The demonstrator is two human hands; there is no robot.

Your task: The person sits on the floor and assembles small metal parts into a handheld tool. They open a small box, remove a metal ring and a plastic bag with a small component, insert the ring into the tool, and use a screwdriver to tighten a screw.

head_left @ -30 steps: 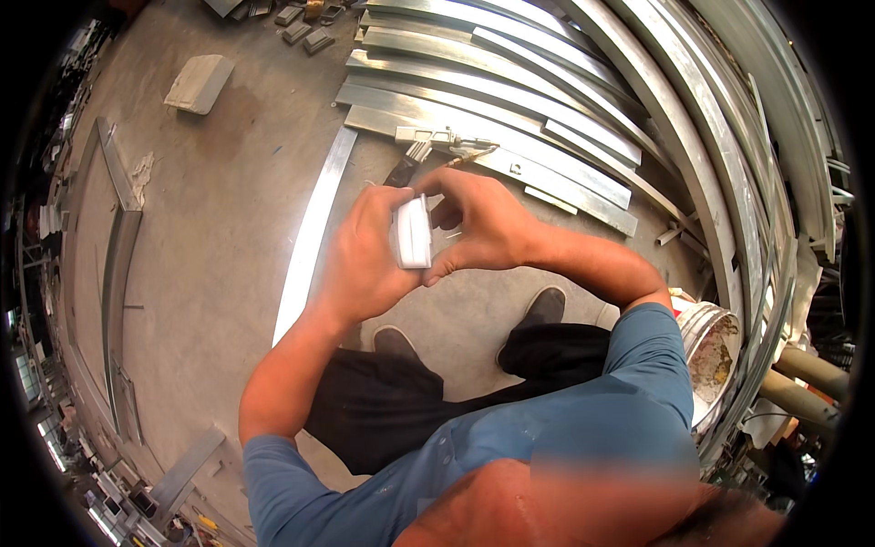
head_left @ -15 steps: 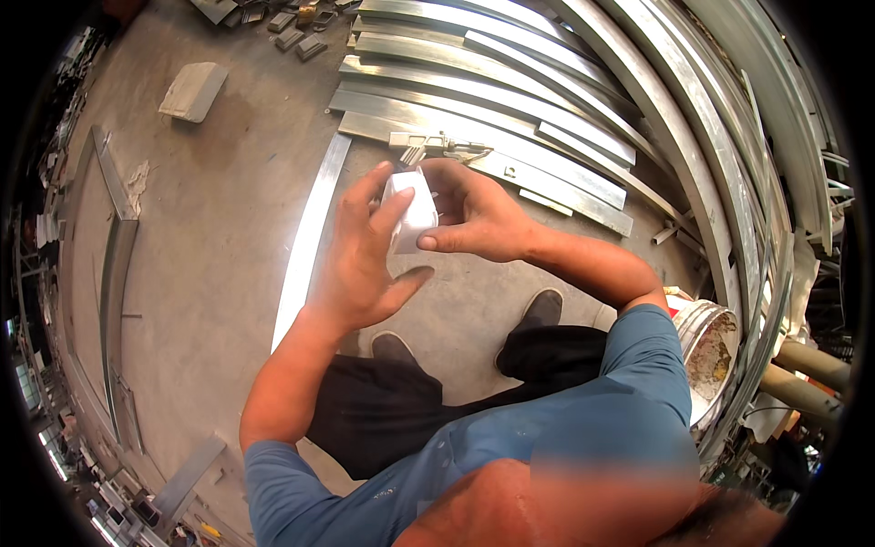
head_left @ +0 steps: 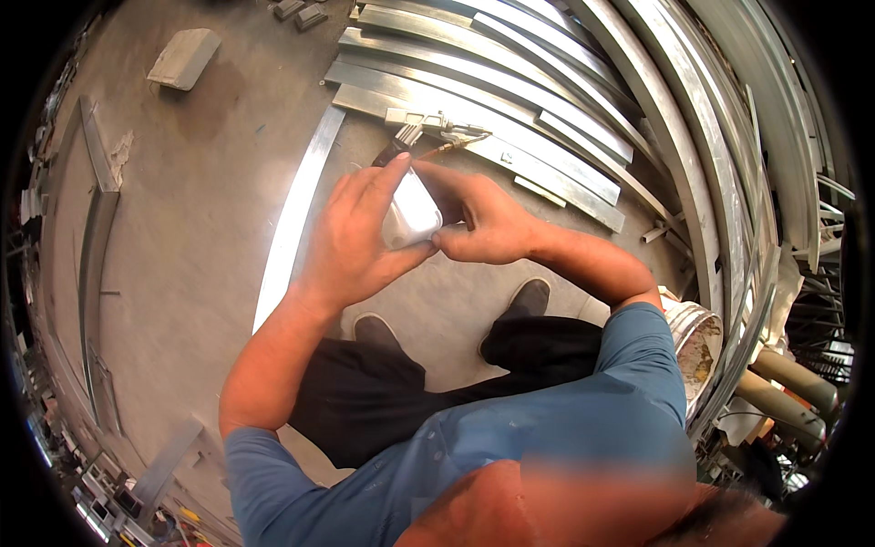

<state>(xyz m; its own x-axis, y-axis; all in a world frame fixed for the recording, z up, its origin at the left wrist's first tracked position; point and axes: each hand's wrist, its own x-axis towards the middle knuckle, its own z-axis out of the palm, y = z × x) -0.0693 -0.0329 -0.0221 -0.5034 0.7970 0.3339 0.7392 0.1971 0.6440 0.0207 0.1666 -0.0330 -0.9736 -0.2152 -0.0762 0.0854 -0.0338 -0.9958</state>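
Between my two hands, above the floor in front of my feet, is a small silvery-white box-shaped piece (head_left: 415, 211) with rounded corners. My left hand (head_left: 354, 228) grips its left side, thumb at the lower edge and fingers at the top. From the right, my right hand (head_left: 488, 219) closes on its other side, with the thumb at the lower corner. The fingers hide part of the piece, and its exact kind does not show. Just beyond the hands, a grey tool-like object (head_left: 421, 119) lies on the metal bars.
Long silvery metal bars (head_left: 483, 100) lie stacked ahead and to the right. One bar (head_left: 296, 223) runs along the floor on my left. A pale block (head_left: 185, 59) sits at the far left. By my right elbow stands a dirty white bucket (head_left: 697, 339).
The piece has been turned and tilted between my hands. My left thumb, apart from it before, has come in against its lower edge. The view has shifted slightly.
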